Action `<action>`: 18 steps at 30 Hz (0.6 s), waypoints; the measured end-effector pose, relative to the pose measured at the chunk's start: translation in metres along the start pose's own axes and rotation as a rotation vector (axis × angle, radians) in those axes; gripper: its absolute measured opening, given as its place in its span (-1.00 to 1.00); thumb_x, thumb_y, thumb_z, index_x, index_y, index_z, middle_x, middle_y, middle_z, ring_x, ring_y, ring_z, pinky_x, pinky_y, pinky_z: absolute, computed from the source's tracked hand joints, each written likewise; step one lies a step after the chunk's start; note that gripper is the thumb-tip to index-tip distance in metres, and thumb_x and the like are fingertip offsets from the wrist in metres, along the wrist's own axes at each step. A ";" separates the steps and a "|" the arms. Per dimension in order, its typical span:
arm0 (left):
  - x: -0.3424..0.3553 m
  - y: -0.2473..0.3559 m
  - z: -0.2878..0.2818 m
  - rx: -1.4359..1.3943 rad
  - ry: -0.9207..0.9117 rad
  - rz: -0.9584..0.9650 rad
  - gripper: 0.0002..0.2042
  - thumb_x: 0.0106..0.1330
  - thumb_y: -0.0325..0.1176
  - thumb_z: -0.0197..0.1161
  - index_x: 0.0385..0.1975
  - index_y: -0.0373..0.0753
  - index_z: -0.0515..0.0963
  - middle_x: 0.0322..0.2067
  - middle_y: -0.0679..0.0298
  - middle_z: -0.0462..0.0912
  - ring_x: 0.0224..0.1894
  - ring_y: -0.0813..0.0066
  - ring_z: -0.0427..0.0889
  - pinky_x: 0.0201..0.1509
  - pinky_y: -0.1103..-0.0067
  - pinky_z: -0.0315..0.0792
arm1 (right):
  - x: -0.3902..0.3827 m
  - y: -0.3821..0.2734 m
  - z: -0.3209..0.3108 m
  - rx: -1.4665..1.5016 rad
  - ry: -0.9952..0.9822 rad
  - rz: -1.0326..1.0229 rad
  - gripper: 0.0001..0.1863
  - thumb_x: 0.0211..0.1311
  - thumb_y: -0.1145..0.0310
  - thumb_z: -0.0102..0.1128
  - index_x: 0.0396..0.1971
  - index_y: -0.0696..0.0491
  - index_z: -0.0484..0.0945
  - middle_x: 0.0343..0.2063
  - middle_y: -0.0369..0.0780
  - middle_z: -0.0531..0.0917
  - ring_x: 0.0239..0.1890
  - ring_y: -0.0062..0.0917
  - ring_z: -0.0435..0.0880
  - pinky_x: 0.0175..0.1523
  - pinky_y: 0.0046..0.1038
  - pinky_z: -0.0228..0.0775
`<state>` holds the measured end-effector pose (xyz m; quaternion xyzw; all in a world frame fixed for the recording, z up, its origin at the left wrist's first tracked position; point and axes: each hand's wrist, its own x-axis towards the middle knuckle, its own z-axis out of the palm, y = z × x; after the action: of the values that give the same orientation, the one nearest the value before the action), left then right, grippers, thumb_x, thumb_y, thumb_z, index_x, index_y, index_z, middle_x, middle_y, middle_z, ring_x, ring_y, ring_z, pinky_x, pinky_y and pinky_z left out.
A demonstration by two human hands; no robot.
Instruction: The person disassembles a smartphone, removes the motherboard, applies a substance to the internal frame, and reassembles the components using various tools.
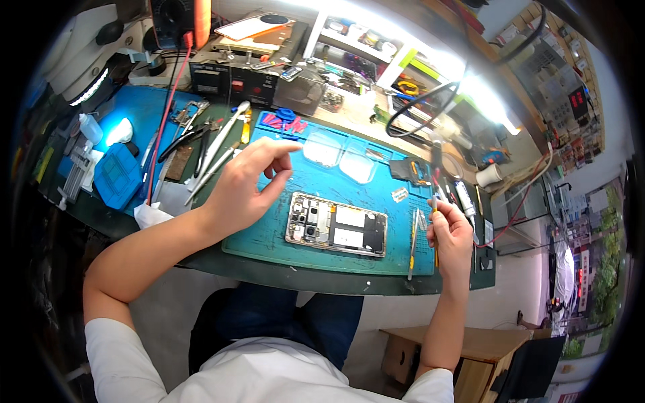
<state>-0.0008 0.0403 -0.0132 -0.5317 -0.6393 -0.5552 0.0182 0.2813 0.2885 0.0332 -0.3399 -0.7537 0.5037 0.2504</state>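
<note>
An opened smartphone [336, 225] lies on the blue work mat [269, 248], its cameras, boards and dark battery area bare. My left hand [252, 178] hovers above the mat at the phone's upper left, fingers loosely bent, thumb and index apart, nothing visible between them. Two clear shallow trays [322, 148] are just beyond its fingertips. At the mat's right edge, my right hand [451, 232] pinches a slim yellow-handled tool [436, 257] held roughly upright; its exact kind is unclear. Beside it a thin tool with a yellow end [411, 263] rests on the mat.
Pliers [203, 151], a white brush [225, 134] and a blue box [117, 176] sit on the left. Behind the mat stand black bench equipment [232, 84] and a lit shelf. On the right are a white tube [465, 198] and a hanging black cable [423, 101].
</note>
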 end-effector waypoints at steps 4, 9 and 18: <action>0.009 0.001 -0.015 0.019 -0.029 0.031 -0.92 0.34 -0.56 0.40 -0.22 -0.35 0.73 -0.38 0.23 0.70 -0.36 0.51 0.65 -0.27 0.56 0.52 | 0.007 -0.016 0.024 0.119 -0.176 0.002 -0.59 0.57 0.47 0.07 0.34 0.15 0.38 -0.18 -0.14 0.67 -0.41 -0.65 0.66 -0.44 -0.64 0.50; -0.002 -0.011 -0.017 0.064 -0.139 0.220 -0.90 0.41 -0.42 0.36 -0.29 -0.29 0.75 -0.46 0.23 0.77 -0.58 0.40 0.68 -0.44 0.51 0.56 | 0.034 -0.021 0.040 0.242 -0.357 0.031 -0.72 0.56 0.49 0.05 0.14 0.21 0.60 -0.18 -0.17 0.69 -0.27 -0.51 0.77 -0.35 -0.57 0.63; -0.002 0.004 -0.010 0.179 -0.158 0.519 -0.87 0.25 -0.32 0.46 -0.24 -0.11 0.72 -0.62 0.39 0.57 -0.63 0.40 0.58 -0.56 0.48 0.41 | 0.053 0.010 0.044 0.268 -0.299 -0.295 -0.71 0.53 0.26 0.23 0.04 0.16 0.56 -0.30 -0.28 0.60 -0.33 -0.61 0.67 -0.36 -0.62 0.49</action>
<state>-0.0028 0.0308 -0.0081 -0.7156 -0.5278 -0.4300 0.1567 0.2176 0.3059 0.0095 -0.1115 -0.7502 0.6020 0.2498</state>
